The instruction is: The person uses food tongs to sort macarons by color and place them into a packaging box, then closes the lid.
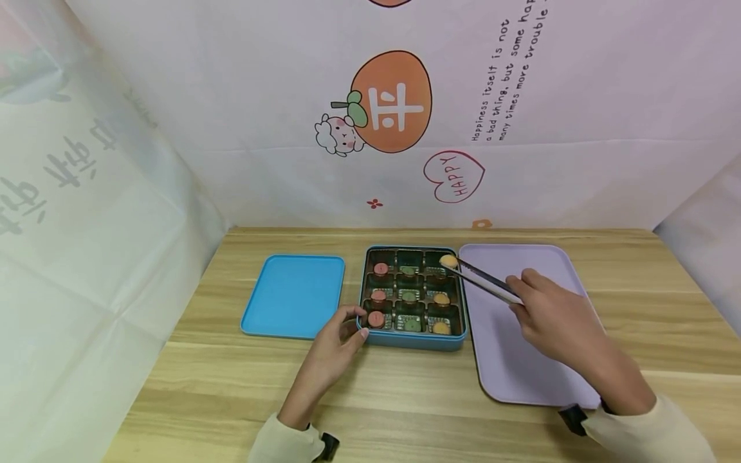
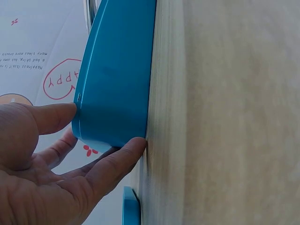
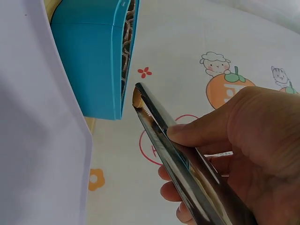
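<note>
A blue box (image 1: 412,342) has a dark divided insert with compartments holding small round cookies in red, green and yellow columns. At its near left corner, my left hand (image 1: 332,347) holds the box, thumb and fingers on either side; the left wrist view shows the thumb at the rim and a fingertip by the bottom edge. My right hand (image 1: 550,315) grips metal tongs (image 1: 485,278) from the right. Between the tong tips is a yellow cookie (image 1: 448,261), over the box's far right compartment. In the right wrist view, that cookie (image 3: 137,97) is at rim height beside the box.
A lilac tray (image 1: 509,360) lies right beside the box, beneath my right forearm. To the left, a flat blue lid (image 1: 295,296) rests on the wooden table (image 1: 405,411). A printed white cloth (image 1: 260,128) hangs behind the table.
</note>
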A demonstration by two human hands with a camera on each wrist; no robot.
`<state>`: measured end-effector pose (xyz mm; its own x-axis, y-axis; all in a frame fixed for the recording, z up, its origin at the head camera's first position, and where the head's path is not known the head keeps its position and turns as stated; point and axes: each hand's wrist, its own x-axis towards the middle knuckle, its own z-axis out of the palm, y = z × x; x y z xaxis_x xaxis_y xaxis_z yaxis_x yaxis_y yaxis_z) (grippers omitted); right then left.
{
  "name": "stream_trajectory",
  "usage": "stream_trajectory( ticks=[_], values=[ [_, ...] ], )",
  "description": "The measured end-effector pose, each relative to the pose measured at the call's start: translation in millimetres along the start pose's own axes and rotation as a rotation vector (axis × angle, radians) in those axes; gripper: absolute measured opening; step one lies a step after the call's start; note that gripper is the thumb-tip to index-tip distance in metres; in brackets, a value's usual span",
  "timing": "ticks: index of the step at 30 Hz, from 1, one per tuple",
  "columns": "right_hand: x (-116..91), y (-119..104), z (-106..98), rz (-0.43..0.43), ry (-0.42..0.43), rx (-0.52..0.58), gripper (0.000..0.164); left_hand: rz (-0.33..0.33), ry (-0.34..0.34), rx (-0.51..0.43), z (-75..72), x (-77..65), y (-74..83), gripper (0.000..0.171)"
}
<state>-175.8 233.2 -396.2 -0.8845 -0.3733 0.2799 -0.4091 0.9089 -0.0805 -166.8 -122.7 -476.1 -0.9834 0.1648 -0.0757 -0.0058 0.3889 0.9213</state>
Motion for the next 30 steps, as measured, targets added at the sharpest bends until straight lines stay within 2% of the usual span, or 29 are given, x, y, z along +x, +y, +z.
stream_trajectory(
  ticks=[13,30],
  values=[
    [11.3,-4.2,10.2,0.057,-0.057,0.038,0.03,0.002,0.002,0.006,0.0,-1.0,1.5,0.028],
    [11.8,-5.0,15.5,0.058,-0.043,0.034,0.031,-0.004,-0.002,0.004,0.2,-0.1,1.4,0.029]
  ],
)
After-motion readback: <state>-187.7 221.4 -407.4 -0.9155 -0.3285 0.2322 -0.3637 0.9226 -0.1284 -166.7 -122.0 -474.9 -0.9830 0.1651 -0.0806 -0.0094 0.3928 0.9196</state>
